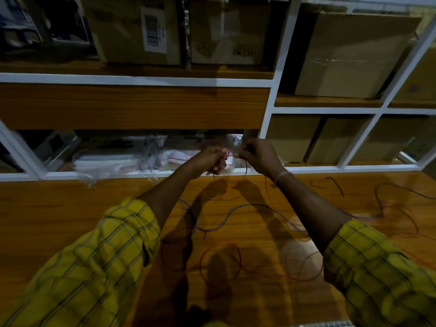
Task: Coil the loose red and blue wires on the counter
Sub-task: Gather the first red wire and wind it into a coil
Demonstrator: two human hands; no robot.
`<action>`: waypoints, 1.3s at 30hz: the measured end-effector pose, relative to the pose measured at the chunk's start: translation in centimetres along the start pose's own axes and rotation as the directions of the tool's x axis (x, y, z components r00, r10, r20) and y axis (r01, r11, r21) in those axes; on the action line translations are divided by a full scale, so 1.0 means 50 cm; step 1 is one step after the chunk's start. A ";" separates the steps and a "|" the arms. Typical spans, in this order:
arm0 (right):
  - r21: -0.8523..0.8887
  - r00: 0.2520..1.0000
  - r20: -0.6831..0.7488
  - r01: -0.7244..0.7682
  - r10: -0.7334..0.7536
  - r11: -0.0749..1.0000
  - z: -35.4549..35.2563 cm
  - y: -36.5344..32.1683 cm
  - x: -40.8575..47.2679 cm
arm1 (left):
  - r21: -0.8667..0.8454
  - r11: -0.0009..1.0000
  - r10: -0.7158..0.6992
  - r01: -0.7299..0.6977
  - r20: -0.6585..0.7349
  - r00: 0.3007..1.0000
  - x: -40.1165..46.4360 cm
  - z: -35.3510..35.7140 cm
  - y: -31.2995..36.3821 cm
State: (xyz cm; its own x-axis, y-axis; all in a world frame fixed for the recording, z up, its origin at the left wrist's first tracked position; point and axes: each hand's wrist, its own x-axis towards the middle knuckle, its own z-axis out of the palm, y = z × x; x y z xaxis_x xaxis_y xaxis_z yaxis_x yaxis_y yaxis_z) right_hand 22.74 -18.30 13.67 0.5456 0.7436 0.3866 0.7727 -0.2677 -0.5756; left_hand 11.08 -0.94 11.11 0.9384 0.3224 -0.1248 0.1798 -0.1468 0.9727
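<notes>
Red wire [225, 152] is gripped by both fists, left hand [212, 159] and right hand [256, 154], above the counter [70, 208]. Blue wire [236, 208] lies loose below.

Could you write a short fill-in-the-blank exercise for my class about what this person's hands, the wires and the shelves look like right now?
1. The left hand grips a small bundle of ____ wire.
2. The blue wire lies loose on the wooden ____, between the two forearms.
3. The person's rolled-up sleeves are plaid and mostly ____.
4. The upper shelves hold brown ____ boxes.

Missing words: red; counter; yellow; cardboard
</notes>
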 end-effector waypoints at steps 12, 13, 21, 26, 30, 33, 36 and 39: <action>0.029 0.990 -0.032 -0.140 0.141 0.990 -0.050 0.114 -0.017 | -0.052 0.997 -0.061 0.060 -0.018 0.998 0.002 -0.061 -0.002; 0.028 0.985 -0.048 -0.162 0.163 0.986 -0.053 0.126 -0.022 | -0.176 0.981 -0.089 0.077 -0.063 0.994 0.003 -0.071 -0.004; -0.346 0.951 -0.005 -0.292 0.309 0.892 -0.074 0.219 -0.091 | -0.728 0.685 -0.316 -0.027 -0.331 0.889 0.025 -0.175 -0.059; -0.594 0.908 0.383 0.103 0.168 0.798 -0.040 0.140 -0.070 | -0.673 0.737 -0.343 -0.063 -0.453 0.823 0.040 -0.108 -0.034; -0.521 0.818 0.572 0.316 0.050 0.793 -0.017 0.076 -0.047 | -0.566 0.817 -0.263 -0.111 -0.536 0.802 0.060 -0.061 -0.020; -0.414 0.856 0.513 0.307 -0.059 0.857 -0.016 0.030 -0.030 | -0.409 0.905 -0.109 -0.120 -0.494 0.862 0.072 -0.039 -0.025; -0.264 0.919 0.360 0.267 -0.162 0.927 -0.021 0.005 -0.012 | -0.168 0.973 0.079 -0.158 -0.400 0.913 0.063 -0.012 -0.022; -0.209 0.964 0.223 0.193 -0.145 0.959 -0.024 -0.001 0.002 | -0.027 0.977 0.198 -0.210 -0.238 0.951 0.044 0.014 -0.013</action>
State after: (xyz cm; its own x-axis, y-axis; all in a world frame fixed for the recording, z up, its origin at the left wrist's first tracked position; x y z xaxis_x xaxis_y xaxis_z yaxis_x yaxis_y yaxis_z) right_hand 23.17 -18.96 14.61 0.3414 0.8924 0.2952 0.9138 -0.2416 -0.3264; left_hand 13.23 -0.81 10.06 0.8573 0.5005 0.1205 -0.0296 -0.1858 0.9821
